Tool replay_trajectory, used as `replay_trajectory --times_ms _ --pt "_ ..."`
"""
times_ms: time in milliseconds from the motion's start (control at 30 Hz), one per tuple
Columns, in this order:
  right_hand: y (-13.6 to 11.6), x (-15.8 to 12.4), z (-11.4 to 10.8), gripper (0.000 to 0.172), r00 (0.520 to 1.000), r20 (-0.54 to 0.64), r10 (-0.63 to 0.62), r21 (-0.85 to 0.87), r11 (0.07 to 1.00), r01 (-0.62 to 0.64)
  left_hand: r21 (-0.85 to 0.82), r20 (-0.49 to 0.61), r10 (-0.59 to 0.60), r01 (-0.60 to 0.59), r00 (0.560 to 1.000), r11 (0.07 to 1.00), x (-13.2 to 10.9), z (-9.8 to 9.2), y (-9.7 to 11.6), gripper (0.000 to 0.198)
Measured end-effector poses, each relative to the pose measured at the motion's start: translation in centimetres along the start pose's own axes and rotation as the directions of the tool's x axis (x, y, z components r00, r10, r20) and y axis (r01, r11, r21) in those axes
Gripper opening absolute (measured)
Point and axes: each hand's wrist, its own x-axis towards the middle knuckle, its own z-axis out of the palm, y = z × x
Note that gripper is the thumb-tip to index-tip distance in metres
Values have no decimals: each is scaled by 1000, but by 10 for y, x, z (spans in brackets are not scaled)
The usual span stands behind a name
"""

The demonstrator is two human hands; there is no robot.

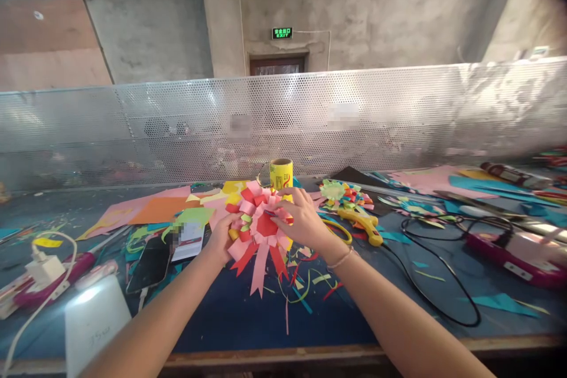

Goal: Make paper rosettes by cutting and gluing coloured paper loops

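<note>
A pink and red paper rosette (266,225) with looped petals and notched ribbon tails is held up above the table's middle. My left hand (222,240) is closed on its left edge, with some fingers hidden behind the paper. From the right, my right hand (305,221) reaches over the rosette, its fingers bent against the red centre and the petals beside it. Whether a small piece sits under those fingertips is hidden. Just behind stands a yellow tape roll (282,174). A yellow glue gun (361,225) lies to the right of my right hand.
Left are a black phone (149,266), a white box (95,319) and a power strip (77,269). Another power strip (518,260) and a looping black cord (443,313) lie right. Colourful paper scraps (305,283) cover much of the table. A perforated metal panel (376,124) closes off the back.
</note>
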Motion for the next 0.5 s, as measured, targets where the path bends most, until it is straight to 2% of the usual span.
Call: replay_trajectory --times_ms 67,133,233,333,400,433,500 --pt "-3 -3 6 13 999 43 32 -79 996 -29 -2 14 35 -35 999 999 1 -1 -1 9" --pt "-4 -5 13 10 996 70 61 -89 995 -55 -11 20 80 -80 997 997 1 -1 -2 14" --pt "-1 -4 19 9 997 45 64 5 998 -64 -3 -12 92 -92 996 996 2 -1 -2 13" --pt "8 1 17 9 994 -67 83 171 983 -70 -13 -62 75 -76 995 997 4 0 0 8" --pt "20 3 14 10 971 -137 196 266 951 -155 -18 -92 73 -75 993 997 5 0 1 7" --pt "29 4 13 10 946 -146 290 295 925 -238 -20 -98 74 -76 992 997 6 -1 1 7" --pt "48 2 11 9 875 -85 477 293 851 -436 -44 -77 84 -88 993 995 7 -2 2 6"
